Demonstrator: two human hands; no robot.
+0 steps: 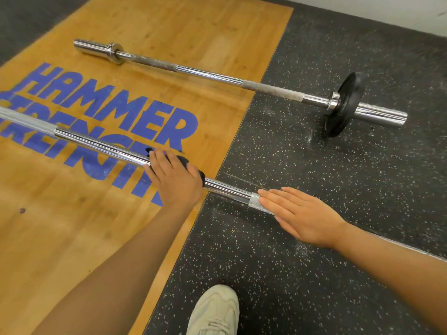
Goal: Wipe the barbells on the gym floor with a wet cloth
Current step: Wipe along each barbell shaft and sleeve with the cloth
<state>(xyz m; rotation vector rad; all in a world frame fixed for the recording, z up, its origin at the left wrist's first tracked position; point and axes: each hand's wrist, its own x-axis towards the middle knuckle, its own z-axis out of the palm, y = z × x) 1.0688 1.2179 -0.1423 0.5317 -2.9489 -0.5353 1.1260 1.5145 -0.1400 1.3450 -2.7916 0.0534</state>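
Pressing a dark cloth (191, 165) onto the near barbell (101, 143), my left hand (173, 176) curls over it mid-wipe on the smooth shaft. At its four o'clock my right hand (301, 213) lies flat, fingers straight together, steadying the knurled part. The far barbell (210, 74), toward twelve o'clock on the gym floor (338, 177), waits. Next, I judge, slide the cloth onward along the shaft.

Black cloth (180, 163) on near chrome barbell (101, 145).

It was a gym: barbells (210, 76) lay on a wooden lifting platform (72, 226) and speckled rubber floor (314, 165).
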